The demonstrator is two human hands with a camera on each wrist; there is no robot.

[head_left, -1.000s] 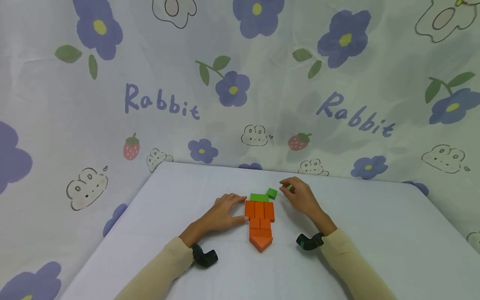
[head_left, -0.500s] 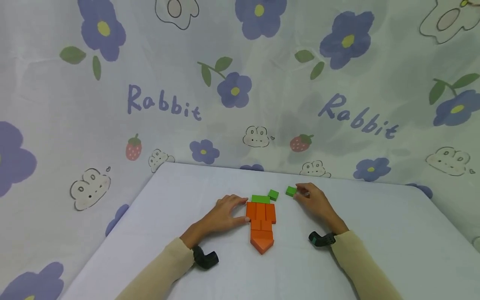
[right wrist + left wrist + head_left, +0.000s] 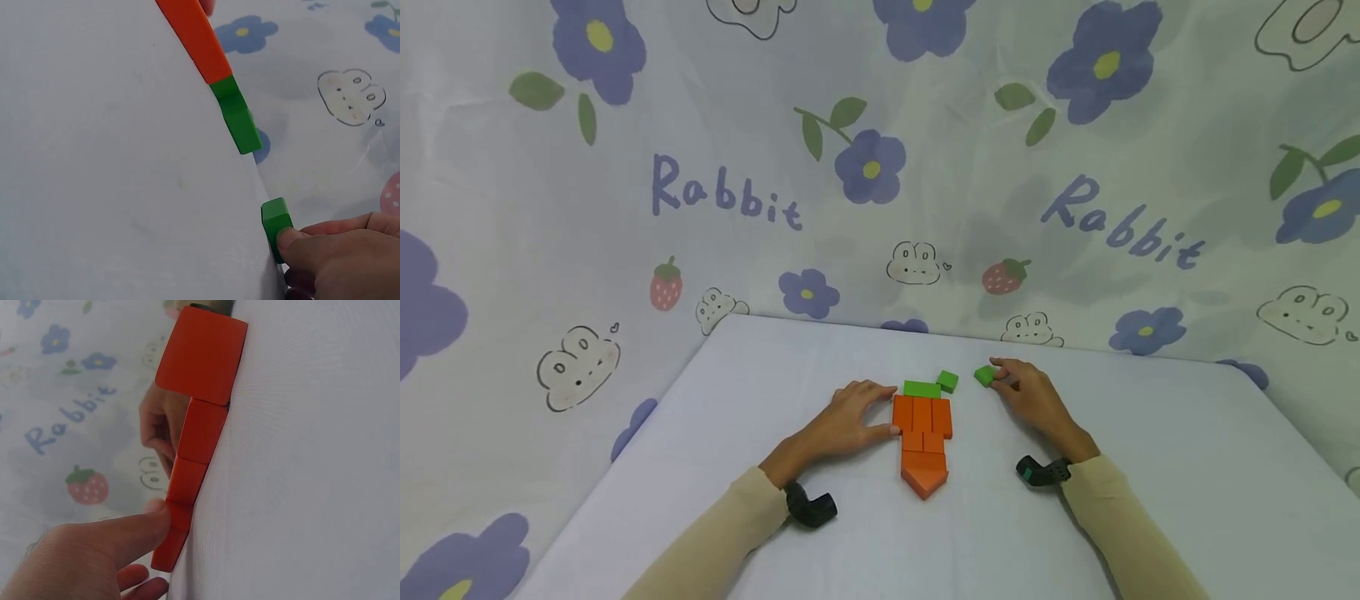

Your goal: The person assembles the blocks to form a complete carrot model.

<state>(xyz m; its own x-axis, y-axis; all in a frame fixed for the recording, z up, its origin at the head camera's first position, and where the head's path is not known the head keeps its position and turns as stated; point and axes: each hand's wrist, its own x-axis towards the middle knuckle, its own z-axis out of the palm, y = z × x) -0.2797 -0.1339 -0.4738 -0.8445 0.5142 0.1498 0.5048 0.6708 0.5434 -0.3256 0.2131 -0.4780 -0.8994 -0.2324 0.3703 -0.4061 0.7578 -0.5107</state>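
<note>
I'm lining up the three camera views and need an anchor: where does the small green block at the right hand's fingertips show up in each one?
Head: the small green block lies right of centre, at the right hand fingertips, apart from the other green pieces.
Left wrist: not in it.
Right wrist: small green block at lower right, under a fingertip.
Shared landmark: the orange carrot body.

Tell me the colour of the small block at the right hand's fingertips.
The small block is green; the right wrist view shows it best, at the right hand.
</note>
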